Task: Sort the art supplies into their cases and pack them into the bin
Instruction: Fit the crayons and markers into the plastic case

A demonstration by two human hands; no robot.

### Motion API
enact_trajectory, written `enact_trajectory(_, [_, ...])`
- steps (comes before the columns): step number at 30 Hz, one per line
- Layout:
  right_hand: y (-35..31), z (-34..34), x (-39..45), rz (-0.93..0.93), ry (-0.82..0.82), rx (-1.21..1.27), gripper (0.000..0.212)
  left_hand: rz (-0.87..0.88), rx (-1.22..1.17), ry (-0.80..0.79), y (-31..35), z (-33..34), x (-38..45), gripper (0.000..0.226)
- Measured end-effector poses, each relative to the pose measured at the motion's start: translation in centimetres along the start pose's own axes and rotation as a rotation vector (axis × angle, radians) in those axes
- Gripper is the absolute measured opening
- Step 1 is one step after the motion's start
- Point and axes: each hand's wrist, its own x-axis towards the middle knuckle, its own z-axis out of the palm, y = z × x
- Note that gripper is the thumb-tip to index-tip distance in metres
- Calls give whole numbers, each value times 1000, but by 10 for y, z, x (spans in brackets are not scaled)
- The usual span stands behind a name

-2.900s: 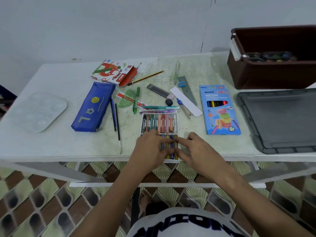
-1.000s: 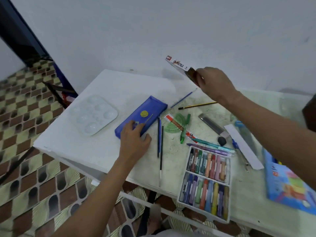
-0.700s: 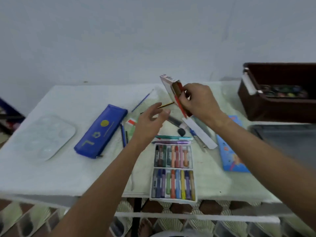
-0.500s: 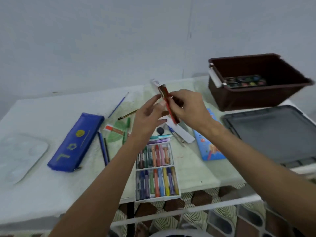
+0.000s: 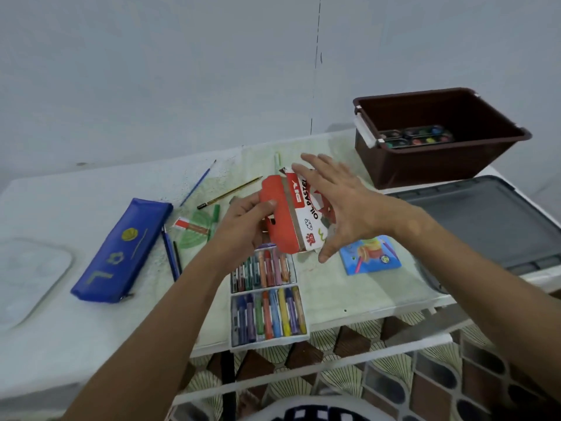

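My left hand grips the red flap of the white and red oil pastel box, held in the air above the table. Straight fingers of my right hand lie flat against the box's printed face. Below the box, a white tray of oil pastels lies at the table's front edge with two rows of coloured sticks. The brown bin stands at the back right with a paint palette inside.
A blue pencil case lies at the left beside thin brushes, a protractor and a pencil. A blue coloured-pencil box lies right of the tray. A grey lid lies at the right, a clear mixing palette far left.
My right hand lifted the pastel box from the back of the table and brought it over the tray. My left hand left the pencil case and took hold of the box's flap.
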Motion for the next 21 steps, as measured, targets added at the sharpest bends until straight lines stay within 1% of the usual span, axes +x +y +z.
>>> enact_trajectory(2, [-4,6,1,-15,-6,43,141,-85,-76,-27,0,-6,-5,27])
enact_trajectory(3, [-5,7,0,-2,-6,91,139,-121,-73,-41,0,-9,-7,30])
enact_trajectory(4, [-5,8,-2,23,-9,138,137,-157,-21,-49,0,-14,-7,33])
enact_trajectory(5, [-2,8,-4,53,-15,165,136,-175,114,-63,2,-19,-8,36])
enact_trajectory(6, [4,10,-9,86,-26,169,134,-146,362,-78,2,-25,-9,35])
enact_trajectory(7, [10,11,-15,117,-44,158,133,-77,681,-110,3,-32,-10,35])
enact_trajectory(8, [17,13,-22,150,-71,147,132,-5,1027,-178,1,-39,-9,49])
enact_trajectory(10, [27,17,-37,203,-135,121,131,44,1626,-409,-4,-49,-11,95])
enact_trajectory(11, [29,20,-44,219,-163,99,130,45,1858,-518,-5,-50,-13,113])
enact_trajectory(12, [31,23,-49,228,-185,76,130,68,2042,-611,-7,-50,-16,124])
enact_trajectory(13, [32,25,-53,234,-204,54,130,108,2173,-673,-9,-49,-18,131])
enact_trajectory(14, [32,27,-56,239,-222,36,130,153,2259,-729,-11,-47,-20,136])
enact_trajectory(16, [30,32,-59,232,-250,2,129,245,2355,-837,-13,-39,-21,140])
enact_trajectory(19, [27,43,-60,225,-302,-46,134,359,2372,-984,-16,-23,-15,143])
enact_trajectory(21, [26,51,-61,241,-347,-49,138,390,2377,-1063,-18,-13,-12,142])
